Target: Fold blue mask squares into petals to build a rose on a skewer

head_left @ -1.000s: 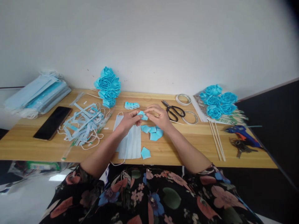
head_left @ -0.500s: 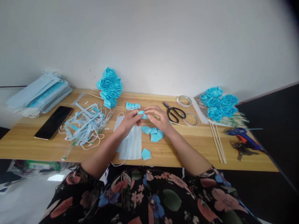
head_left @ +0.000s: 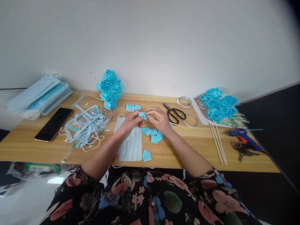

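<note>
My left hand (head_left: 129, 122) and my right hand (head_left: 158, 119) meet above the middle of the wooden table (head_left: 187, 147), fingers pinched on a small blue folded piece (head_left: 142, 115). A thin wooden stick (head_left: 156, 117) runs under my right fingers. Below the hands lie several cut blue pieces (head_left: 153, 135) and a flat light-blue face mask (head_left: 130, 140). One more blue piece (head_left: 146, 155) lies near the front edge.
Black scissors (head_left: 174, 113) and two tape rolls (head_left: 184, 101) lie right of the hands. Blue fabric roses (head_left: 109, 88) lean on the wall; more roses (head_left: 217, 104) on sticks, a blue glue gun (head_left: 243, 137) and keys lie right. Left: mask strips (head_left: 84, 125), a phone (head_left: 53, 123), stacked masks (head_left: 39, 95).
Both hands stay together on the small blue piece, with the fingers shifting slightly as they work it. The view has drifted a little; nothing on the table has moved.
</note>
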The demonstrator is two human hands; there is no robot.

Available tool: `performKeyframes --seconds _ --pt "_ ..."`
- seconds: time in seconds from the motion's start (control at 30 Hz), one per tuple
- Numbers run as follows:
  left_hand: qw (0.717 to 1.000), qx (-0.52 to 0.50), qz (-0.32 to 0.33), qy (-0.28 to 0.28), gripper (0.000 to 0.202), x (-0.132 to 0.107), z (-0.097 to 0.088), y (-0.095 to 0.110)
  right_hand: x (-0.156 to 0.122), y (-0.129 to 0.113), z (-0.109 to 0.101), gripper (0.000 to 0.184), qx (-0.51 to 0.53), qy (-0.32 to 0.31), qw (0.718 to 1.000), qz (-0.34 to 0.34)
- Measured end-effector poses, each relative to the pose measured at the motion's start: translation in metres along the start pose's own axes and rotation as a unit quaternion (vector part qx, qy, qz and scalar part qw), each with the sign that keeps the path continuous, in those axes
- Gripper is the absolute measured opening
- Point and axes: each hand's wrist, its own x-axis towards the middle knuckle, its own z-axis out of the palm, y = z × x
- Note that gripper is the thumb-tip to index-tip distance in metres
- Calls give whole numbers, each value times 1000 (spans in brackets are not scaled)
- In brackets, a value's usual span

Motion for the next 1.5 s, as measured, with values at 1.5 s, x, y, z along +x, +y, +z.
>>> performKeyframes --seconds 1.5 --pt "997 68 7 19 27 0 3 2 -5 4 7 28 163 -39 967 192"
